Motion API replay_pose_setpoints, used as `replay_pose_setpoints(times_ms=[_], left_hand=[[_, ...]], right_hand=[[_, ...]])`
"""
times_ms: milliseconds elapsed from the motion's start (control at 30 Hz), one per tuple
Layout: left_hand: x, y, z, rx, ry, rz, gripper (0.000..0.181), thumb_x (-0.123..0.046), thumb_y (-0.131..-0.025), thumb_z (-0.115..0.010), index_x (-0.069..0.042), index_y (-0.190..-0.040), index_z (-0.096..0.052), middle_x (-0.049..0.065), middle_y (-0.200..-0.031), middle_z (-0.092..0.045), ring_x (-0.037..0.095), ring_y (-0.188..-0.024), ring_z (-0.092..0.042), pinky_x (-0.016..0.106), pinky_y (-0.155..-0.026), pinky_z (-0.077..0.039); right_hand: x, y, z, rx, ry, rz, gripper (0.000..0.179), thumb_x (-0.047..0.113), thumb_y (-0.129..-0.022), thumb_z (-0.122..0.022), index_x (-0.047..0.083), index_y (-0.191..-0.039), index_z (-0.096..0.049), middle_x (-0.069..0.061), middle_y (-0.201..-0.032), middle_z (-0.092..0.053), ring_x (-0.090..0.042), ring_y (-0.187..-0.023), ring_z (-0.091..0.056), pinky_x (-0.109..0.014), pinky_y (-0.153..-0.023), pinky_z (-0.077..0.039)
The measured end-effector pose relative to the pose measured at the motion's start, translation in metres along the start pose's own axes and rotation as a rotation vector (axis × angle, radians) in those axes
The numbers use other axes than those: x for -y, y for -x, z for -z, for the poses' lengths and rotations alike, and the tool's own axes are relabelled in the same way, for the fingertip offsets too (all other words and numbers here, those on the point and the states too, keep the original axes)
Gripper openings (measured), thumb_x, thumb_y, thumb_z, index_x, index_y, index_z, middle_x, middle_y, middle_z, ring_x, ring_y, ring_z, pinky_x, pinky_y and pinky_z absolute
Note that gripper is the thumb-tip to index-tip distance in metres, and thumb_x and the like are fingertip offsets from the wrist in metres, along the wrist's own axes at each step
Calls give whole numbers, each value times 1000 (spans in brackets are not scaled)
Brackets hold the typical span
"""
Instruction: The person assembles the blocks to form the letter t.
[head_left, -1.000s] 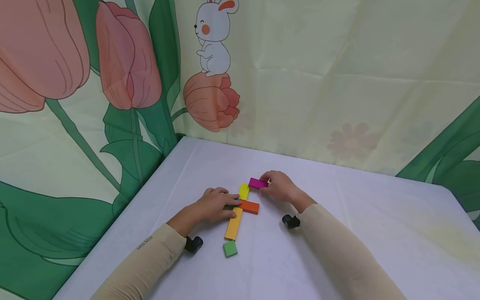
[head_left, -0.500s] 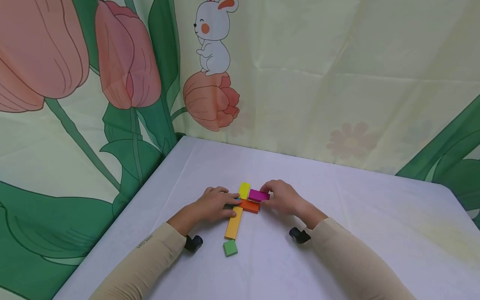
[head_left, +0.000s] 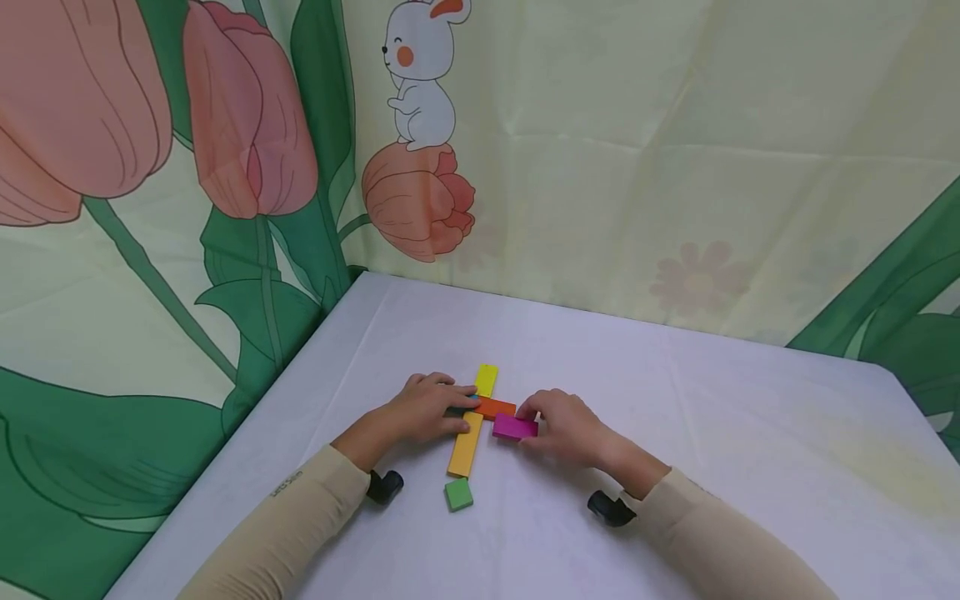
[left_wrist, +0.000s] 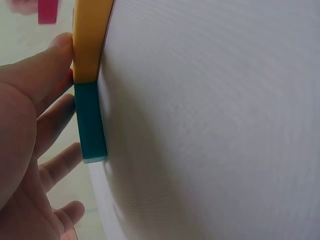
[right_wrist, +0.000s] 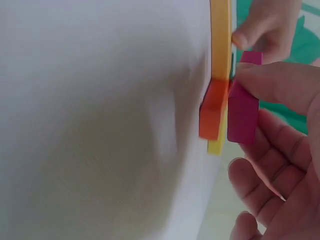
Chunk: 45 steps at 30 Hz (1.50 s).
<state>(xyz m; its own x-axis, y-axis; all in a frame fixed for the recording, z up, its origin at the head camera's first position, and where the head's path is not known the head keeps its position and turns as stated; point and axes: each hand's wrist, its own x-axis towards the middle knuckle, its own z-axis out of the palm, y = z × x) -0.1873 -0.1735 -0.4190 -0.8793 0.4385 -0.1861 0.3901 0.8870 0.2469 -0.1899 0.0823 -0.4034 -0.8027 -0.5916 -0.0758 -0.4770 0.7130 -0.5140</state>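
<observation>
My right hand [head_left: 567, 427] pinches a magenta wooden block [head_left: 515, 427] between thumb and fingers. In the right wrist view this block [right_wrist: 243, 115] hangs above the white table, close over the red-orange block [right_wrist: 212, 112]. My left hand [head_left: 426, 408] rests on the joined blocks, thumb on the long amber block [head_left: 467, 446], fingertips over the teal block [left_wrist: 91, 120] and the left end of the red-orange block [head_left: 497, 407]. A bright yellow block [head_left: 487, 380] extends beyond them, making a cross shape. The left hand largely covers the teal block in the head view.
A small green square block [head_left: 459, 494] lies at the near end of the amber one. Black wrist cameras [head_left: 385, 487] sit under both sleeves. The white-covered table [head_left: 720, 467] meets a printed curtain [head_left: 600, 167] behind and at left.
My right hand has brought the magenta block toward me, from beside the yellow block to in front of the red-orange one in the head view. The left hand has stayed on the blocks.
</observation>
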Motion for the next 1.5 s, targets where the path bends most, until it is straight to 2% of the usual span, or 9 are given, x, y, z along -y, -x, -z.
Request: replay_pose_setpoints(times_ms=[233,533,800,1033,1267,1500], left_hand=[[1,-1,-2,-2,-7,-6,53,-45,-93,-69,-31,-143,-58,-11,-150,-48,28,-137,-38,52,-110,-30],[0,-1,-1,-4,-11,0,54,-45,-92,-69,-32,-143,-58,-11,-150,-49,28,-138,-37,53,-109,-31],[0,0,0,-5,-4,-6,54,-45,-93,-69,-31,-143,-57,-11,-150,-48,29,-138,-37,53,-109,-30],[-1,1,1,-4,-3,-9,54,-45,-92,-69,-31,-143,-58,-10,-150,-49,29,-137,-38,53,-109,-31],[-1,1,2,-4,1,-3,54,-45,-93,-69,-31,-143,-58,-10,-150,-48,29,-137,-38,52,-108,-31],[-1,1,1,-6,6,-3,53,-45,-93,-69,-31,-143,-58,-9,-150,-49,29,-137,-38,53,-109,-31]], right_hand=[[8,13,-11,58,-4,35,30,20,-81,-83,12,-106,-69,7,-92,-60,-15,-88,-54,-35,-75,-50],[15,24,-19,70,18,82,30,24,-81,-83,13,-105,-69,10,-92,-60,-12,-88,-53,-35,-76,-48],[16,26,-27,94,69,68,32,29,-80,-84,16,-106,-69,11,-91,-60,-12,-88,-53,-35,-76,-46],[19,25,-27,100,111,52,43,37,-79,-85,14,-111,-68,6,-98,-63,-14,-93,-55,-37,-78,-46],[22,26,-28,82,139,79,33,31,-81,-82,14,-107,-71,7,-95,-62,-12,-90,-53,-35,-76,-46],[26,28,-30,91,119,89,33,31,-80,-83,13,-105,-71,10,-88,-60,-10,-86,-52,-33,-73,-45]])
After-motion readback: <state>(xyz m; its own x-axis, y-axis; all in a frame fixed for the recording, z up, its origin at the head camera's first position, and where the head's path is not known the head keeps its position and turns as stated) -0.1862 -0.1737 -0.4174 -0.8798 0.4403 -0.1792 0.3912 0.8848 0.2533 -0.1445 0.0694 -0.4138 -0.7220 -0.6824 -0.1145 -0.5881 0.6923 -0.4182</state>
